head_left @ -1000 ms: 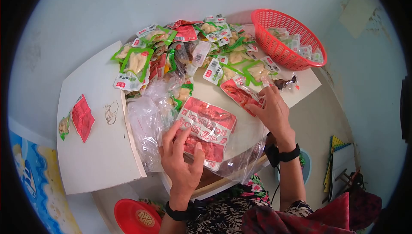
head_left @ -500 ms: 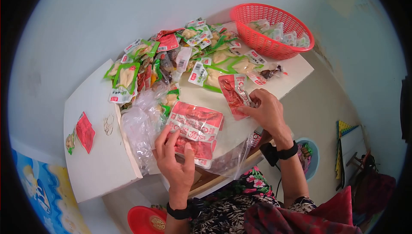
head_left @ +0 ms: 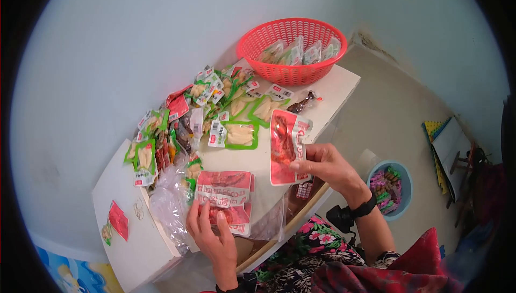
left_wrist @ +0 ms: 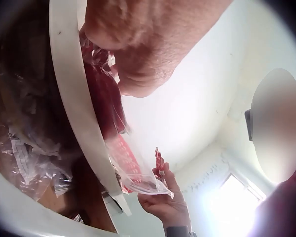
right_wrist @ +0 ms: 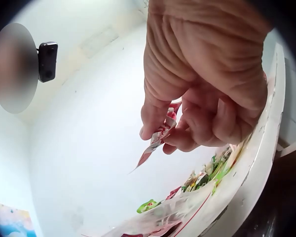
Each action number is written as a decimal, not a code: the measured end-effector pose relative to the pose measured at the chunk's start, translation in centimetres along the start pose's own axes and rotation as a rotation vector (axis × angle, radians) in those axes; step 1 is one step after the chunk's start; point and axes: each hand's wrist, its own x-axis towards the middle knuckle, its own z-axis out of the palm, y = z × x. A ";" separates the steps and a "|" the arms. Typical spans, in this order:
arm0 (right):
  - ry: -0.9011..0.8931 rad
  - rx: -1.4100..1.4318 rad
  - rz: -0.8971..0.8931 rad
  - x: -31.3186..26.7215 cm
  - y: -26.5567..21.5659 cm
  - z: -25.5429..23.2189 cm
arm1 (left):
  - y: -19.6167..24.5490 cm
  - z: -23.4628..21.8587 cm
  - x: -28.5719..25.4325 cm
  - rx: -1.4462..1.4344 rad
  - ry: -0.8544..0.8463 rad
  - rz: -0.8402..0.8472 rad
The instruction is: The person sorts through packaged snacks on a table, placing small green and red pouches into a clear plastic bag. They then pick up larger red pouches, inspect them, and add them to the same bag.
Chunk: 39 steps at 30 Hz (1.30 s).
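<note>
Between thumb and fingers, my right hand (head_left: 334,169) pinches a red vacuum-sealed snack packet (head_left: 281,145) by its lower right side. The packet stands on end, its dark food showing through a window; in the right wrist view the same packet (right_wrist: 160,134) appears edge-on. My left hand (head_left: 215,242) rests its spread fingers on red-and-white packets (head_left: 224,180) near the table's front edge. A clear plastic bag (head_left: 270,219) lies about these packets and reaches over the edge.
A heap of green, white and red snack packets (head_left: 212,97) covers the table's back. Behind it stands a red basket (head_left: 293,73) with several clear-wrapped packs. A crumpled clear bag (head_left: 169,201) lies left, and a blue basin (head_left: 407,188) of small wrapped items stands on the floor.
My right hand has raised the red packet from the tabletop and turned it upright. My left hand stays on the red-and-white packets. The head view has swung to the right.
</note>
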 end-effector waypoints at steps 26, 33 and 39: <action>-0.592 -0.338 -0.071 -3.3 1.3 0.8 | 7.3 -2.4 0.0 -0.959 -0.568 -0.413; -0.255 -0.103 0.080 -6.5 1.8 0.1 | 6.9 -1.3 -0.6 -0.917 -0.257 -0.354; -0.274 -0.184 -0.006 -8.6 3.3 0.9 | 7.5 -1.1 -1.1 -0.787 -0.174 -0.297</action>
